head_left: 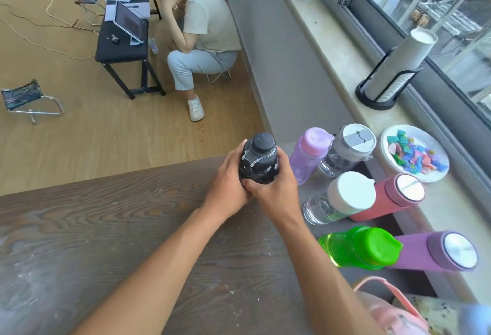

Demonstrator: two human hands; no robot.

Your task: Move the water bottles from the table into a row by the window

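Forearms reach out over the dark wood table [111,228], and both hands close round one black bottle [259,160]. The left hand [228,188] wraps its left side, the right hand [276,191] its right and near side, fingers meeting at the front. The bottle stands upright, near the table's far edge, its base hidden behind the hands, so I cannot tell whether it rests on the wood or is lifted.

It looks like rigid plastic with a screw cap and a clear strap across the shoulder. I judge it stiff, not fragile, and heavy only if full; the contents cannot be seen. The smooth wall may slip, so a hold round the mid-body suits it better than the cap or strap.

To the right stand the other bottles, close together toward the window: green [361,248], long purple [438,252], clear with white lid [342,197], red [390,197], lilac [309,157] and grey-lidded [348,151]. Beyond them on the sill [345,63] sit a plate [390,159] of coloured scraps and a cup stack [398,66].
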